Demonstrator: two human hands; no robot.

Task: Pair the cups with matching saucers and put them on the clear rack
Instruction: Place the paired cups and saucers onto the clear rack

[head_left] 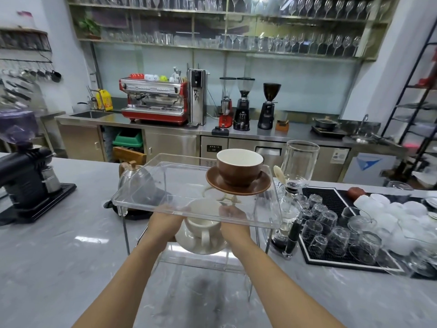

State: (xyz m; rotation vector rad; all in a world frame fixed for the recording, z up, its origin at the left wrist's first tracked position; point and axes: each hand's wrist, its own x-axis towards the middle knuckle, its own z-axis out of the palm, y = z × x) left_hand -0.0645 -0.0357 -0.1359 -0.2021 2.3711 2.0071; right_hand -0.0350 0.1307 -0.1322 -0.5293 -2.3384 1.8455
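A clear two-tier acrylic rack (132,197) stands on the grey counter in front of me. On its top shelf, at the right, a brown cup (238,171) sits on a matching brown saucer (236,187). Under that shelf, a cream cup (203,221) rests on a cream saucer (201,245) over the lower tier. My left hand (165,223) and my right hand (234,221) reach in under the top shelf and grip the cream saucer on either side of the cup. The fingertips are blurred behind the acrylic.
A black grinder (28,183) stands at the left. A steel kettle (137,178) sits behind the rack. A glass siphon brewer (298,166) stands just right of the rack. A black mat (316,254) with several upturned glasses and white cups fills the right side.
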